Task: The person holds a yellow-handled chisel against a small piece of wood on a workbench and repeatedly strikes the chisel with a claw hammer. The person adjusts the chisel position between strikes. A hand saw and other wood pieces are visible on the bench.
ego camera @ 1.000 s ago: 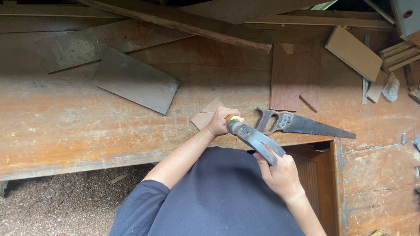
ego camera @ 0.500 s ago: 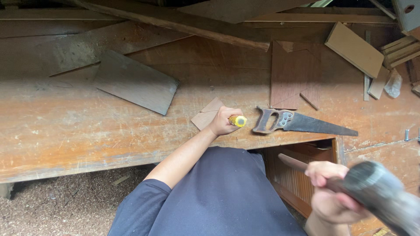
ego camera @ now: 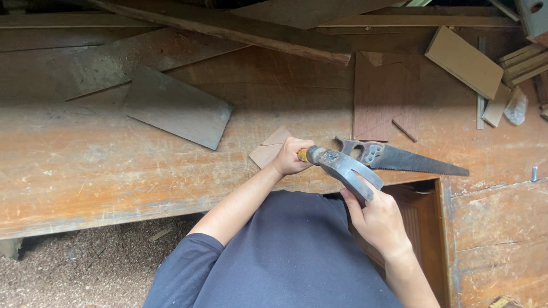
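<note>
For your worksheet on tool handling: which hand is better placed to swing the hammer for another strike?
The right hand: it grips the hammer. The left hand is busy steadying the yellow-handled tool on the workbench.

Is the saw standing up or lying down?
Lying down. The grey-bladed hand saw rests flat on the worn wooden workbench, its blade pointing right, no hand touching it.

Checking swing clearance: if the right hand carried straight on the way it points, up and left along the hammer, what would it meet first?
Probably the left hand, right at the hammer head; depth is unclear.
</note>
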